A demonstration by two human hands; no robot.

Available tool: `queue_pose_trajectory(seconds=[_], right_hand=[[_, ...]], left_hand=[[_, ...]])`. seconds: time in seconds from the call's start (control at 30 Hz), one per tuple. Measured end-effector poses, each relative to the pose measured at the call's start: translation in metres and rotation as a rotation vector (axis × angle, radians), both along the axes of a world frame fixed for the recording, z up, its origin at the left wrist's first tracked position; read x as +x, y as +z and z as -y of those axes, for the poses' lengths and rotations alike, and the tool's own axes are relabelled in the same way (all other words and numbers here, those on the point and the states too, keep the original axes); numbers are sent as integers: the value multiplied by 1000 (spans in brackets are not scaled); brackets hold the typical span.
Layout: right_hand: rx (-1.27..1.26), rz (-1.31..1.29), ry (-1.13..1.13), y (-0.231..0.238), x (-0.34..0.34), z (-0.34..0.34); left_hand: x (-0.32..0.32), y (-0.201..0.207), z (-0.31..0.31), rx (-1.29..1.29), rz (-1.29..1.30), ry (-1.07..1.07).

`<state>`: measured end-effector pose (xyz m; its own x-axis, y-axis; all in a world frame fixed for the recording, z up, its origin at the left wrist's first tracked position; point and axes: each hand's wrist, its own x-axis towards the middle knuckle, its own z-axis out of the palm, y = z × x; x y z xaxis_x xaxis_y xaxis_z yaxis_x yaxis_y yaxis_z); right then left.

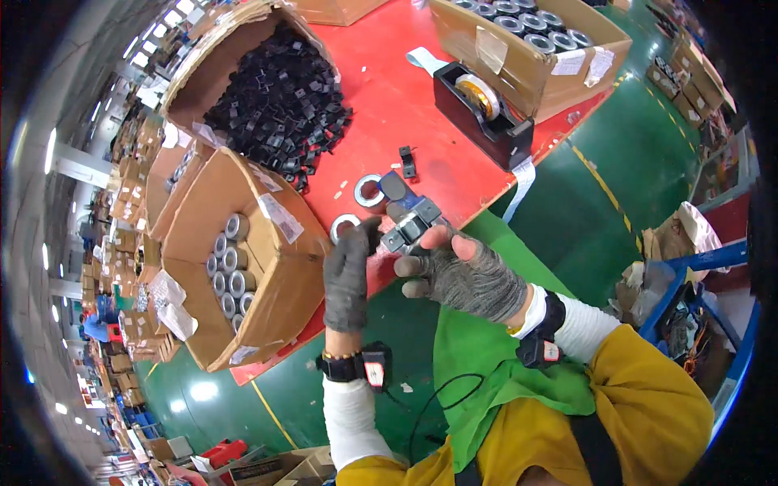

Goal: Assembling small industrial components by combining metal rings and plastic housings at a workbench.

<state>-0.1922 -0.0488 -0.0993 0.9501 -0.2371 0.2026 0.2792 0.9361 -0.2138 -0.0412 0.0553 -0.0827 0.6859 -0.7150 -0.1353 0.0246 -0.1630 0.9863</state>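
Observation:
My right hand (478, 283), in a grey knit glove with bare fingertips, grips a black metal bracket (412, 228) with its thumb and fingers. A dark blue part (397, 191) with a rounded end sits right behind the bracket; whether the two are joined I cannot tell. My left hand (346, 283), in a dark grey glove, is closed just left of the bracket, its fingertips close to it; what they hold is hidden. Just past the left fingers lies a metal ring (344, 226), with a second ring (369, 191) farther back. Another black bracket (407, 162) lies alone beyond them.
On the red table (389, 89), an open carton (182, 65) spills black brackets. Another carton (279, 283) at left holds metal cylinders. A black tape dispenser (486, 117) stands before a carton (527, 73) of ring-topped cylinders. A blue metal frame (705, 259) is at right.

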Motion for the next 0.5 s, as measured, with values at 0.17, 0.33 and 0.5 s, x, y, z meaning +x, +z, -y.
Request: queue_pose_trajectory(seconds=[0.17, 0.33, 0.5], right_hand=[[-25, -65, 36, 0, -3, 3], [-226, -130, 62, 4, -35, 14], [-888, -495, -32, 21, -52, 76]], left_hand=[[16, 19, 31, 42, 227, -236], [33, 23, 39, 21, -19, -213], [46, 26, 37, -156, -108, -281]])
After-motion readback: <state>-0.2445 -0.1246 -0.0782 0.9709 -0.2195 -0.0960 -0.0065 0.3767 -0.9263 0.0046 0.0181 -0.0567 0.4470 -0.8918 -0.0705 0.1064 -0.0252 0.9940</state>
